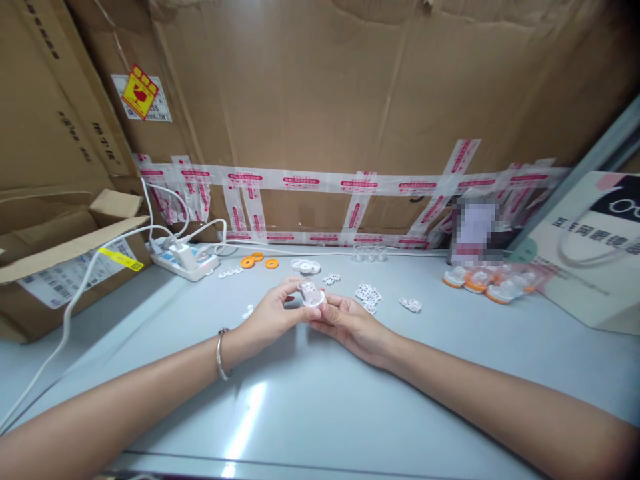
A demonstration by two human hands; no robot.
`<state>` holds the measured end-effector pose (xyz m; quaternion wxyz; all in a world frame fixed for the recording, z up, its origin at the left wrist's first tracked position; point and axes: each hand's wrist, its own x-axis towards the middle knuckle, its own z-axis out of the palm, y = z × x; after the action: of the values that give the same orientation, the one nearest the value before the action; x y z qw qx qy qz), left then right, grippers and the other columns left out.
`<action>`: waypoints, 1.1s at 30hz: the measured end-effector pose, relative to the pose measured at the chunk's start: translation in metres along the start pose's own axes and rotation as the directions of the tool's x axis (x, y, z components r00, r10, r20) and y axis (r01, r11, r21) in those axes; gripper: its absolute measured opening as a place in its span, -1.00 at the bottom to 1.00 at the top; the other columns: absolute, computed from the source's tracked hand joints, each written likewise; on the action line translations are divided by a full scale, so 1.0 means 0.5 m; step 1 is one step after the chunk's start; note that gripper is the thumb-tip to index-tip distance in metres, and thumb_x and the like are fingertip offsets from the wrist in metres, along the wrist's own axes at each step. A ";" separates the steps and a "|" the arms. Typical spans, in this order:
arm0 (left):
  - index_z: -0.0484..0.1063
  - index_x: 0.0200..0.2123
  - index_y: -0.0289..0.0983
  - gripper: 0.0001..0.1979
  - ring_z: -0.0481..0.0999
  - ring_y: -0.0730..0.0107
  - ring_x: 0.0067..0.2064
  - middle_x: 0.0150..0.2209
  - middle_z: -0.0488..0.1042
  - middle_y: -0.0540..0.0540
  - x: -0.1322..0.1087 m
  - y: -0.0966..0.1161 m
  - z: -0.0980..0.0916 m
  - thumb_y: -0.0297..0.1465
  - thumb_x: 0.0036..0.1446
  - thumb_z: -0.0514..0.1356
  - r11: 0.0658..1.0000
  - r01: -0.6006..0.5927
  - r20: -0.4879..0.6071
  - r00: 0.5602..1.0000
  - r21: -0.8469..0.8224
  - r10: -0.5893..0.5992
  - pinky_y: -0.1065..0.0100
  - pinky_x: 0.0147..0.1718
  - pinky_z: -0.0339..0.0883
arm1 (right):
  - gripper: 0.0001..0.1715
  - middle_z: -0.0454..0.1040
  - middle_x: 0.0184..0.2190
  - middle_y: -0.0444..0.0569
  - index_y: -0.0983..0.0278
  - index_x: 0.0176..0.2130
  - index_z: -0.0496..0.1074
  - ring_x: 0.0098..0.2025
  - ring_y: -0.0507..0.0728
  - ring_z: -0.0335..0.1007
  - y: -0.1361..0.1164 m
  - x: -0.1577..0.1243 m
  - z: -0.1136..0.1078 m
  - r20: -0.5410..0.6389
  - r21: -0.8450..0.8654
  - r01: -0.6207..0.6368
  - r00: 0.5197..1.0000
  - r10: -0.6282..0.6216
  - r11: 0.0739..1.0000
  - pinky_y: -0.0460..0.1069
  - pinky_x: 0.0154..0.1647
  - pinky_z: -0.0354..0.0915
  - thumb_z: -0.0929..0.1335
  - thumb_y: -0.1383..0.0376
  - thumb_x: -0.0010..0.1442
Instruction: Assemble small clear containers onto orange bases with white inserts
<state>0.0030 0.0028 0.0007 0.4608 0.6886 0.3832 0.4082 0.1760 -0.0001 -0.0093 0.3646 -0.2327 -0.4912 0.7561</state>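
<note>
Between my two hands, above the middle of the table, is a small white round plastic part with a clear top [311, 294]. My left hand [277, 307] grips it from the left with thumb and fingers. From the right, my right hand [350, 325] closes on its lower rim. Just beyond my hands lie white round caps [305, 267] and small white perforated pieces [331, 279]. More white perforated pieces [369, 295] sit right of my right hand, with a few others [411, 305] farther right. Small white discs [248, 311] are partly hidden by my left hand.
Orange rings [249, 262] and clear cups [369, 253] stand at the back. Clear domed pieces with orange bases [479, 281] are at right, by a paper bag [590, 253]. At left are a power strip [187, 267], its white cable and an open carton [75, 260]. A large cardboard box [320, 100] closes the back.
</note>
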 end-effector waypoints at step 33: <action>0.20 0.07 -0.15 -0.52 0.16 0.23 0.13 0.06 0.17 -0.17 -0.024 0.013 0.007 -0.32 0.07 0.21 0.764 -0.387 0.010 0.895 0.517 0.447 0.14 0.13 0.07 | -0.73 0.46 -0.52 -0.10 0.26 -0.25 0.31 -0.53 0.02 0.39 -0.059 -0.002 -0.006 -0.270 -0.165 0.017 0.961 -0.062 0.986 -0.09 -0.47 0.30 0.29 0.15 0.06</action>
<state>0.0029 -0.0113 0.0036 0.1389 0.8282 0.3393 0.4239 0.1884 0.0081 0.0163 0.4240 -0.3539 -0.4999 0.6671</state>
